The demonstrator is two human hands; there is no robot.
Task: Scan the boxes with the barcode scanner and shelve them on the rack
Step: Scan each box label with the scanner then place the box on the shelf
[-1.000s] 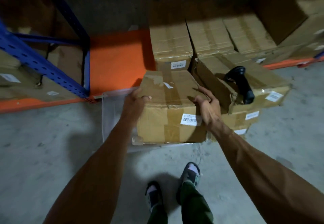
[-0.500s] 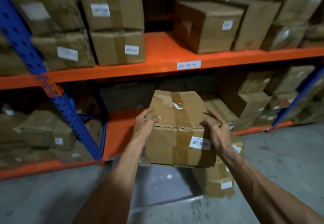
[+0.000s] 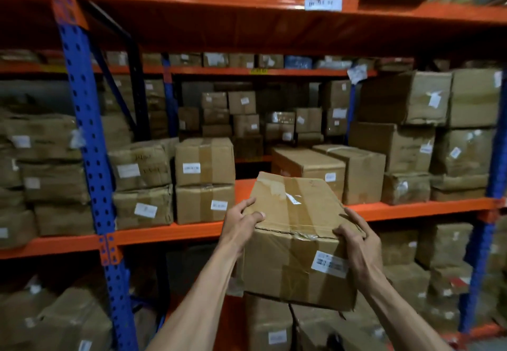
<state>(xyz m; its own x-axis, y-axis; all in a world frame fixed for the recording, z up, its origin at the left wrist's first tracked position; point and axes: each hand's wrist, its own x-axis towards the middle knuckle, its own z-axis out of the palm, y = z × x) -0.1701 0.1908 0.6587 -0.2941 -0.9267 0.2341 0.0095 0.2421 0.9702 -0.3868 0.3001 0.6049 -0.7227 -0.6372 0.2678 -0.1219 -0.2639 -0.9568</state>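
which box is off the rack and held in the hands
The taped box with the white label at its lower right. The left hand and right hand grip its sides; the others sit on shelves.

Dim light, motion blur, edges bowed

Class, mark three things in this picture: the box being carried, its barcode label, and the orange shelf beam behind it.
carried box [image 3: 288,213], head view, taped top face.
barcode label [image 3: 330,264], head view, middle of the white sticker.
orange shelf beam [image 3: 170,234], head view, front edge left of the box.
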